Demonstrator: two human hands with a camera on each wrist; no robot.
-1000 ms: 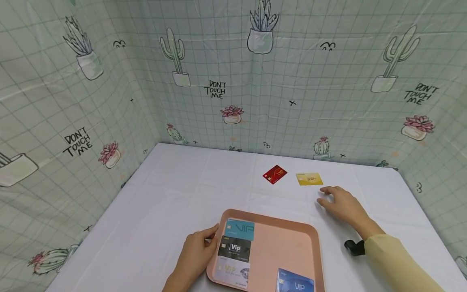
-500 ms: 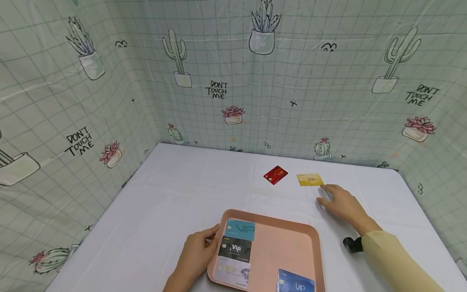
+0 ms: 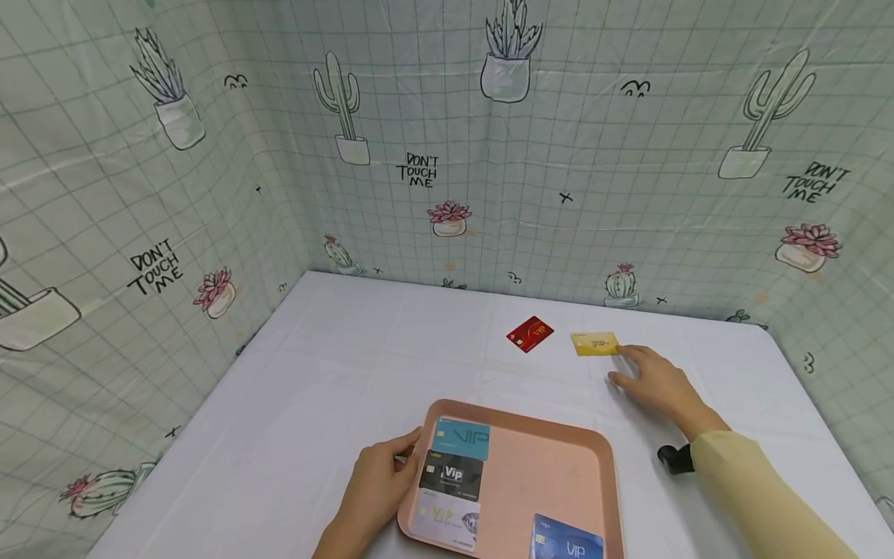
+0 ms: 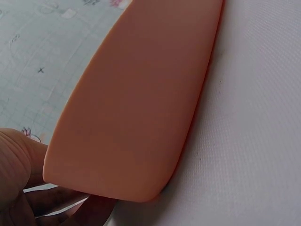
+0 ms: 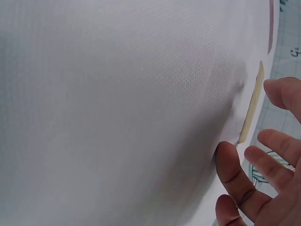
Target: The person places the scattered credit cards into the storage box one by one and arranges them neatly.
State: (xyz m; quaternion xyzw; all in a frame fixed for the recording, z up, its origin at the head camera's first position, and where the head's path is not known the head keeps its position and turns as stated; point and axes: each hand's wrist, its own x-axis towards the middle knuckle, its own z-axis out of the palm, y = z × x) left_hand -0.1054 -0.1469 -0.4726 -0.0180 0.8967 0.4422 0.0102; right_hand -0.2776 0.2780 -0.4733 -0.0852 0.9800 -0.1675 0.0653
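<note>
My left hand (image 3: 378, 483) grips the left rim of a pink tray (image 3: 545, 466); in the left wrist view, fingers curl at the end of the tray's outer wall (image 4: 127, 108). Inside the tray lie a teal card (image 3: 461, 439), a black card (image 3: 452, 475), a white card (image 3: 445, 519) and a blue card (image 3: 567, 539). My right hand (image 3: 660, 382) reaches over the cloth with fingers spread, its index fingertip right at the right edge of a yellow card (image 3: 594, 344). The right wrist view shows that card (image 5: 252, 106) edge-on beyond the fingers.
A red card (image 3: 530, 334) lies left of the yellow one on the white tablecloth (image 3: 335, 373). Behind the table stands a grid-patterned backdrop (image 3: 391, 256) with cactus drawings. A black device (image 3: 675, 460) sits at my right wrist.
My right hand has moved slightly forward, its index fingertip going from just short of the yellow card to its edge. The left hand and tray stay put.
</note>
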